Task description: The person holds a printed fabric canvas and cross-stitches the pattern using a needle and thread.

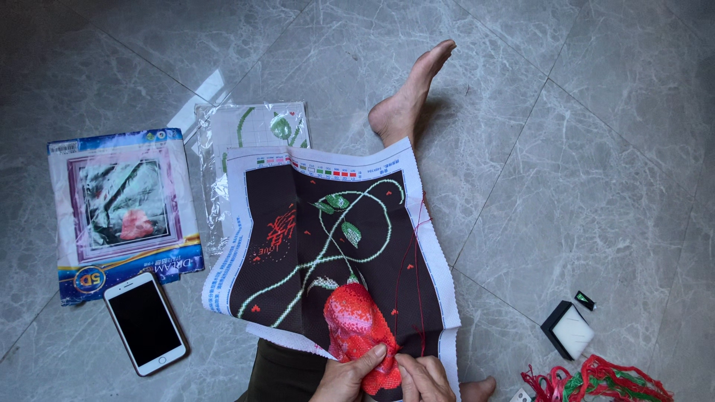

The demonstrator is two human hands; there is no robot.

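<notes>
A: At 6 o'clock, on the lap: cross-stitch canvas. Left hand pinches its red flower.
B: Right hand?
A: Closed at the stitch; needle not visible. Stitching in hand; next pull needs thread clear.

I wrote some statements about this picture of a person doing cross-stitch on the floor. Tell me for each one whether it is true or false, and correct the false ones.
1. Both hands touch the red flower part of the cloth. True: the left hand and the right hand meet on the stitched red flower of the cross-stitch cloth.
2. The phone's screen is lit. False: the white phone lies on the floor with a dark screen.
3. The phone lies to the right of the cloth. False: it lies to the left, below the kit package.
4. Loose red and green threads lie at the lower right. True.
5. One bare foot shows beyond the cloth. True.
</notes>
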